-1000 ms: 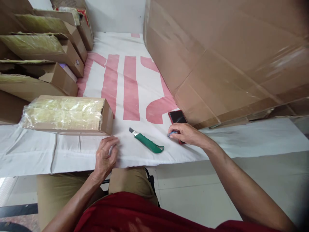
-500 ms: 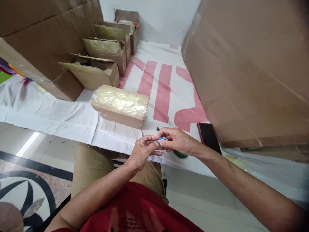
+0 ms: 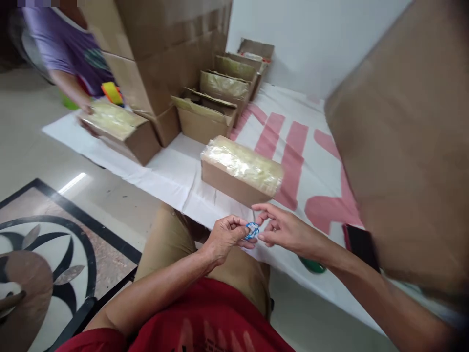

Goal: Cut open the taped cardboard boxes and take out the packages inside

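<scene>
A small round blue-and-white piece point(image 3: 252, 230) is pinched between the thumb and fingers of my left hand point(image 3: 227, 237), above my lap at the table's front edge. Its exact kind is too small to make out. Just to its right, my right hand point(image 3: 286, 229) has its fingers apart and holds nothing. Behind both hands lies a closed cardboard box point(image 3: 234, 183) with shiny clear tape across its top. Under my right forearm a green round object point(image 3: 312, 265) is partly covered.
Several open cardboard boxes point(image 3: 205, 120) stand in a row beside a tall carton point(image 3: 176, 63). A co-worker in purple point(image 3: 73, 44) touches another taped box point(image 3: 122, 129) at left. A dark phone-like object point(image 3: 362, 247) lies near the large carton point(image 3: 410, 161) at right.
My right hand has let go of the blue-and-white piece and spread its fingers, leaving it in my left hand. The view has swung left, bringing the co-worker and their box into sight.
</scene>
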The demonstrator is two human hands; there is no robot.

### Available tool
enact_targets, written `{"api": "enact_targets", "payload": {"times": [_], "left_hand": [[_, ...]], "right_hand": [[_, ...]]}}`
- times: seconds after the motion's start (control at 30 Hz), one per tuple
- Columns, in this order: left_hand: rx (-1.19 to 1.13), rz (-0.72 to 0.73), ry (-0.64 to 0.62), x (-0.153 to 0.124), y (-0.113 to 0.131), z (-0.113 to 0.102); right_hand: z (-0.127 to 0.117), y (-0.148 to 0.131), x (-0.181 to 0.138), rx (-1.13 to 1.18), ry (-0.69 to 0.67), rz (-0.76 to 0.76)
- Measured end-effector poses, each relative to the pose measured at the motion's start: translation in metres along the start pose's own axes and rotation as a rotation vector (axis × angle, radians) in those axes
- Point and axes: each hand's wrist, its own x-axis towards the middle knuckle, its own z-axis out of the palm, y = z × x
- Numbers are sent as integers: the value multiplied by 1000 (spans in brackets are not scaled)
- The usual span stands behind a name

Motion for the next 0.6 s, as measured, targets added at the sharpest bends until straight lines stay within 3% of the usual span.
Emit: {"api": "enact_targets", "payload": {"times": [0.13, 0.23, 0.43, 0.6], "left_hand": [[-18, -2, 42, -20, 32, -37], [-3, 130, 112, -42, 77, -71], [149, 503, 436, -69, 213, -139], [215, 733, 671, -44, 340, -188]], "right_hand": [[2, 10, 14, 12, 34, -12], [8, 14, 27, 5, -3, -9], [58, -8, 59, -146, -36, -181], [106, -18, 116, -248, 139, -428]]}}
